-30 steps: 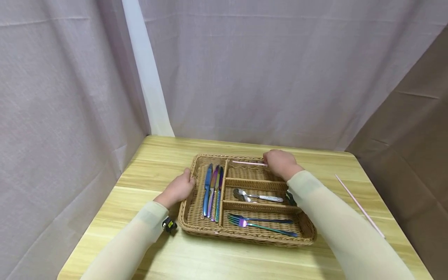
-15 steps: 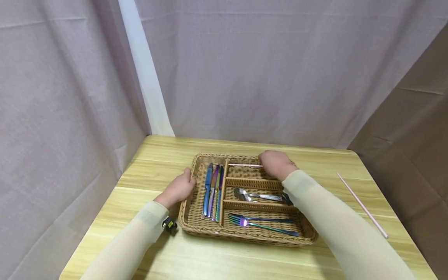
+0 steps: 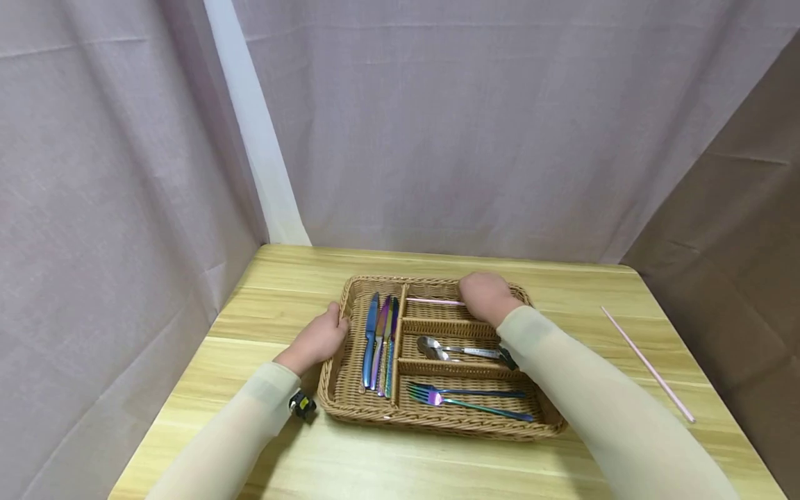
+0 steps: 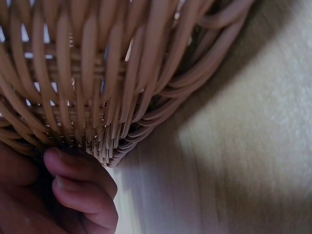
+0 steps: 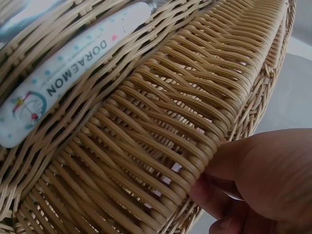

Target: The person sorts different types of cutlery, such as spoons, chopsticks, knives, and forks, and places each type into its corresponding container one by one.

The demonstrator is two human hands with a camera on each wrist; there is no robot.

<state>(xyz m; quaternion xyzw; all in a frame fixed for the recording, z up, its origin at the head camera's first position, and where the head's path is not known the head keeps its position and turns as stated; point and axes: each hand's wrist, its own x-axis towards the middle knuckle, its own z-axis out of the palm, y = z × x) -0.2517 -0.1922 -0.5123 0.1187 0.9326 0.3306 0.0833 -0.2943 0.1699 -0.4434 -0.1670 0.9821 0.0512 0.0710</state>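
Observation:
A wicker cutlery tray [image 3: 437,418] with several compartments sits on the table. My left hand [image 3: 319,339] grips its left rim, thumb on top; in the left wrist view, curled fingers [image 4: 85,187] touch the woven side. My right hand [image 3: 487,297] reaches into the back compartment and pinches a pink chopstick [image 3: 434,301], which lies low along it. In the right wrist view the divider [image 5: 161,126] hides my fingertips, with bits of pink showing through the weave. Close by, a spoon with a white printed handle [image 5: 73,73] lies in the middle compartment.
Several knives [image 3: 378,344] lie in the left compartment and forks [image 3: 469,399] in the front one. Another pink chopstick [image 3: 646,364] lies on the table [image 3: 300,458] right of the tray. Curtains [image 3: 450,139] stand behind and at both sides.
My right hand has moved left and slightly down into the back compartment, bringing the chopstick lower and closer to the left divider. My left hand stays on the rim.

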